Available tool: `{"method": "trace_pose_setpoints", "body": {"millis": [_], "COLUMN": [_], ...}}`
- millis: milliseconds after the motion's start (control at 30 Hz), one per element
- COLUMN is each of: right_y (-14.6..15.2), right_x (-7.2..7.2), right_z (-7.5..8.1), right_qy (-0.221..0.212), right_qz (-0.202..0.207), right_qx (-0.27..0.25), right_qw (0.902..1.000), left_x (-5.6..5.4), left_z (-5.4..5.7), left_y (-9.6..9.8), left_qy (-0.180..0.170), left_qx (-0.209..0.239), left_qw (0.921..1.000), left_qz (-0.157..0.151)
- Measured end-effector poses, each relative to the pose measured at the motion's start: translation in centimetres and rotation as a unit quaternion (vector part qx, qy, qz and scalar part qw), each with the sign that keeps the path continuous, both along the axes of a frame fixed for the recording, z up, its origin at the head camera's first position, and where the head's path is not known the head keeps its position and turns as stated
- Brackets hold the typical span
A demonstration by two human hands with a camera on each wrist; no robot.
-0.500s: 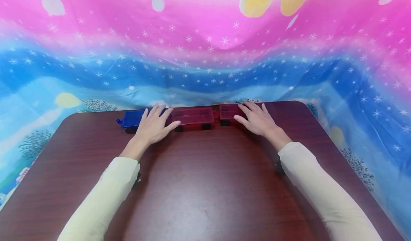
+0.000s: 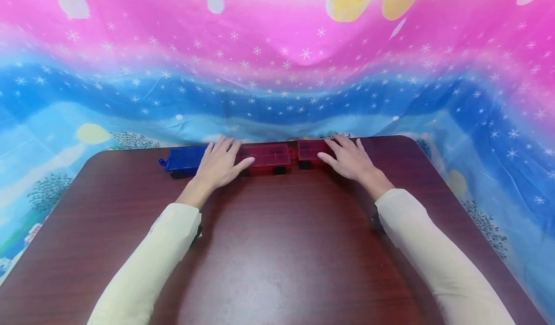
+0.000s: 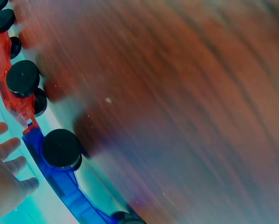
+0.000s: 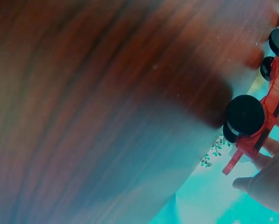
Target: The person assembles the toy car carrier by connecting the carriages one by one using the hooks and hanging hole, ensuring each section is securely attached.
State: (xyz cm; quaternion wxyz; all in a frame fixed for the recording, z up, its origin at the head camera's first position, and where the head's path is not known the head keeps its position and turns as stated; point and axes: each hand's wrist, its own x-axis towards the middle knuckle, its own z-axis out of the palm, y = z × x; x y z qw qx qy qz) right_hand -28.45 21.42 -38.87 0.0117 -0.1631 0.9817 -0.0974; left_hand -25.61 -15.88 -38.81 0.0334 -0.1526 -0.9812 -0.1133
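Note:
A row of toy wagons with black wheels lies along the far side of the table: a blue wagon (image 2: 184, 160), a long red wagon (image 2: 270, 155) and another red wagon (image 2: 308, 152) on the right. My left hand (image 2: 218, 165), fingers spread, is over where the blue and long red wagons meet. In the left wrist view a coupling (image 3: 31, 125) joins those two. My right hand (image 2: 352, 161) lies over the right red wagon with fingers extended; the right wrist view puts them beside its body. Whether either hand presses on a wagon is hard to tell.
The dark reddish-brown table (image 2: 282, 238) has rounded far corners. Behind it and at both sides hangs a pink and blue cloth (image 2: 277, 84) with snowflakes and trees, close to the far edge.
My left hand has shifted right along the row, uncovering more of the blue wagon and covering the left end of the long red one. My right hand stays nearly in place.

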Motion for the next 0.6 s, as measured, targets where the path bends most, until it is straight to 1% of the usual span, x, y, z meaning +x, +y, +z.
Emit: {"method": "trace_pose_setpoints", "body": {"millis": [67, 300, 600], "right_y": [0.0, 0.0, -0.5], "right_x": [0.0, -0.2, -0.6], "right_z": [0.0, -0.1, -0.4], "right_qy": [-0.003, -0.001, 0.005], "right_qz": [-0.001, -0.006, -0.002], "right_qx": [-0.001, 0.0, -0.007], "right_qw": [1.0, 1.0, 1.0], "left_x": [-0.1, -0.5, -1.1], "left_z": [-0.1, -0.4, -0.6], "left_y": [0.2, 1.0, 1.9], "left_qy": [-0.002, -0.004, -0.002], "left_qx": [-0.002, 0.011, -0.002], "left_qw": [1.0, 0.9999, 0.9996], "left_qz": [-0.002, -0.008, -0.029]}}
